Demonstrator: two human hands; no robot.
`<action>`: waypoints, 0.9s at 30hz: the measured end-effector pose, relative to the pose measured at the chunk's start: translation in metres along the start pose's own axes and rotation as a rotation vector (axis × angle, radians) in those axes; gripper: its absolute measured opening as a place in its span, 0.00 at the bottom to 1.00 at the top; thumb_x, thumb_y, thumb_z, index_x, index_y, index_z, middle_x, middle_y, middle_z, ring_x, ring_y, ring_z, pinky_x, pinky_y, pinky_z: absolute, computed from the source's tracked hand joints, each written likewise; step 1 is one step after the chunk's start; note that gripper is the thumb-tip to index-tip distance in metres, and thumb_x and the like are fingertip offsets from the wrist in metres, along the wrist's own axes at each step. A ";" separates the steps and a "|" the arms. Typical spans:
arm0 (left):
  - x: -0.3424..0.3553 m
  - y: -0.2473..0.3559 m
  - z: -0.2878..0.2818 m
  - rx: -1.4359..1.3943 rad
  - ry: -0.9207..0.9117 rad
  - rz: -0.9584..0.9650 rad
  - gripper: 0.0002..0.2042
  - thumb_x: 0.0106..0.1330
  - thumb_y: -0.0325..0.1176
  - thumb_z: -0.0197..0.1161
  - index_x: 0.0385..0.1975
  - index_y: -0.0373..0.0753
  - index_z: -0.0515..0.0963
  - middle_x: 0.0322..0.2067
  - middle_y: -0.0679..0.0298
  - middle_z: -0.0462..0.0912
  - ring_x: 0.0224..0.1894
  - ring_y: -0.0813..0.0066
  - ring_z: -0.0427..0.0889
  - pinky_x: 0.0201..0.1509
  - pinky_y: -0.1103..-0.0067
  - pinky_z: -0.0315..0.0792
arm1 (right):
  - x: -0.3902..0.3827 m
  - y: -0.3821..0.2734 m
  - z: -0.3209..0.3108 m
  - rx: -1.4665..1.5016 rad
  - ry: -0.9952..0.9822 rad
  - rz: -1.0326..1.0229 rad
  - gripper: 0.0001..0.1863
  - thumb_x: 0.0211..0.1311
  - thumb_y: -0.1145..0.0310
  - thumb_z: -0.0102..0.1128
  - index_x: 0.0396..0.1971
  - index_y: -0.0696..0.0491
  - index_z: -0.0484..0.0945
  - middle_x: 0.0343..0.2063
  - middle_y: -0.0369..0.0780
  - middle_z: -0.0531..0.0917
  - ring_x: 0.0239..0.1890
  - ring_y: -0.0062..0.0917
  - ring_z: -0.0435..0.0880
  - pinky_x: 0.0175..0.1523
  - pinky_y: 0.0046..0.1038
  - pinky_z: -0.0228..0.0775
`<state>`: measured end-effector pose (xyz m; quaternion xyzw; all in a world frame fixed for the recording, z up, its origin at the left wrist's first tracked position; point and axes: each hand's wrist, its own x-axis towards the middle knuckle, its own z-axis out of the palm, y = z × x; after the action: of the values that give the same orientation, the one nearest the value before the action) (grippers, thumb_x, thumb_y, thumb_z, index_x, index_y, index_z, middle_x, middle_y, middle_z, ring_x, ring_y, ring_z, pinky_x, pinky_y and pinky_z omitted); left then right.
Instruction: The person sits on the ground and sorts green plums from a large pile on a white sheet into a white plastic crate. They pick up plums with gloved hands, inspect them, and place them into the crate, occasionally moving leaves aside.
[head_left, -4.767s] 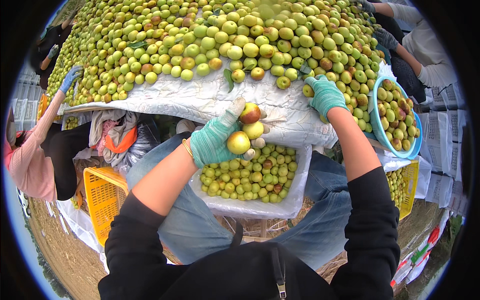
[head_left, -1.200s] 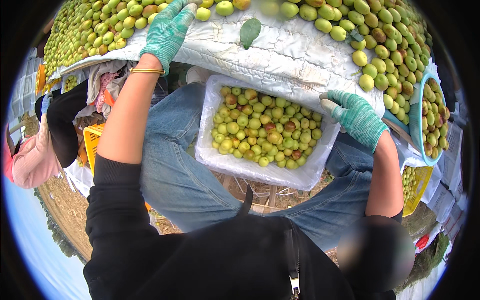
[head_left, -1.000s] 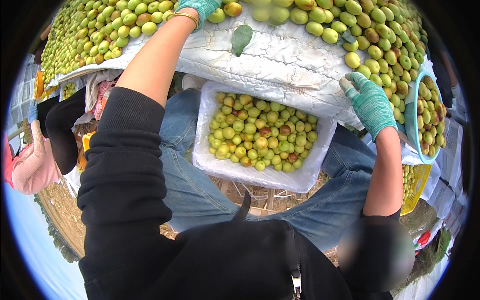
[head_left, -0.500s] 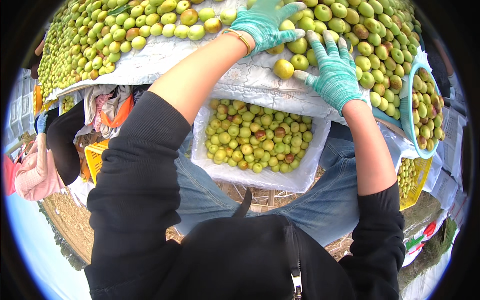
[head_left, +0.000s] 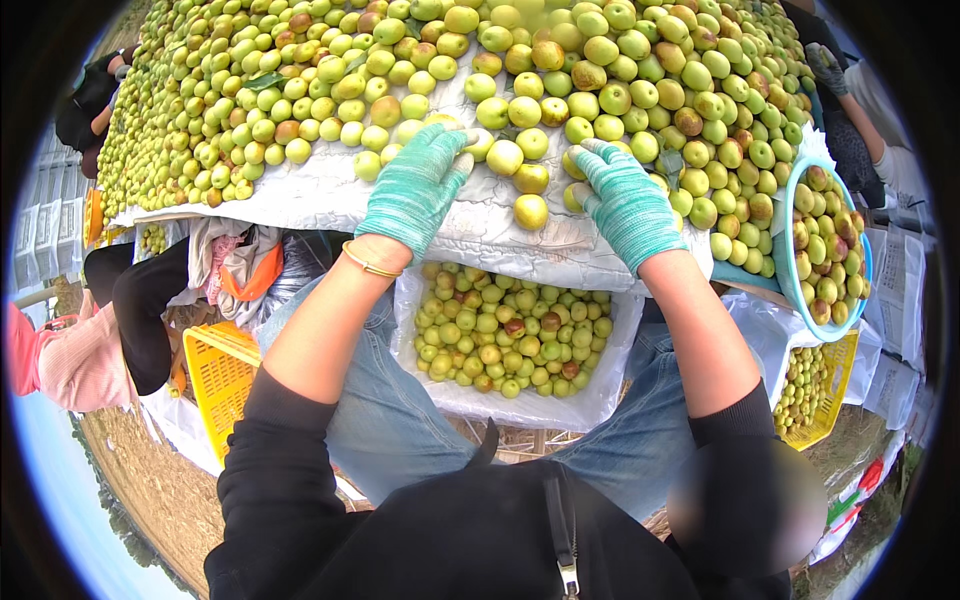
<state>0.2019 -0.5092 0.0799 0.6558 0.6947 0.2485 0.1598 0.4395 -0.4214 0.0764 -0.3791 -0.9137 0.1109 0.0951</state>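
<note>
Green jujubes [head_left: 350,85] with brown-red patches lie heaped over a pale quilted cloth [head_left: 320,185]. My left hand [head_left: 415,190], in a teal knitted glove, rests low over the cloth at the heap's near edge. Its fingers are stretched forward, the tips beside a few jujubes. To the right, my right hand [head_left: 628,208] wears a matching glove, fingers extended and slightly bent against the heap. Its thumb is next to a jujube partly hidden by the hand. Between both hands, a few loose jujubes [head_left: 530,180] trail down the cloth. I see nothing gripped in either hand.
Below the cloth's edge, between my knees, a lined white crate [head_left: 405,340] holds jujubes. A blue-rimmed basket [head_left: 792,235] of browner fruit stands right, above a yellow crate [head_left: 835,390]. Another yellow crate [head_left: 222,370] is at left. Other people sit nearby on both sides.
Both hands have drawn back toward me from farther up the heap, the left also moving leftward. Several jujubes now lie spread on the cloth between them. My view has tilted slightly.
</note>
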 end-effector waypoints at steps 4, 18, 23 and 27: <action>0.016 0.012 0.028 0.233 -0.272 0.169 0.19 0.59 0.33 0.60 0.52 0.48 0.71 0.52 0.57 0.72 0.47 0.57 0.78 0.45 0.66 0.75 | 0.007 -0.017 0.002 -0.102 -0.241 0.172 0.26 0.51 0.60 0.64 0.52 0.48 0.72 0.49 0.42 0.74 0.50 0.35 0.76 0.49 0.36 0.74; 0.049 -0.028 -0.025 0.308 -0.057 -0.234 0.16 0.63 0.38 0.59 0.50 0.45 0.74 0.45 0.56 0.77 0.44 0.58 0.79 0.46 0.67 0.74 | -0.007 -0.027 0.003 -0.170 -0.375 0.260 0.34 0.43 0.63 0.70 0.56 0.46 0.70 0.52 0.45 0.69 0.52 0.45 0.72 0.50 0.42 0.74; 0.051 -0.040 -0.012 0.405 -0.438 -0.187 0.23 0.56 0.41 0.63 0.54 0.53 0.71 0.49 0.58 0.72 0.47 0.54 0.77 0.49 0.65 0.73 | 0.004 -0.019 -0.010 0.197 -0.338 0.316 0.30 0.47 0.65 0.67 0.54 0.49 0.69 0.49 0.46 0.72 0.52 0.38 0.74 0.51 0.37 0.73; 0.036 -0.031 -0.024 -0.070 -0.293 -0.141 0.22 0.61 0.42 0.60 0.55 0.47 0.69 0.41 0.59 0.78 0.37 0.64 0.81 0.37 0.71 0.77 | 0.004 -0.011 -0.034 1.278 -0.475 0.624 0.28 0.57 0.61 0.58 0.57 0.54 0.66 0.46 0.46 0.77 0.44 0.32 0.81 0.46 0.34 0.78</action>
<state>0.1598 -0.4774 0.0868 0.6288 0.6990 0.1626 0.2991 0.4382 -0.4213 0.1126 -0.4574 -0.5176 0.7206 0.0609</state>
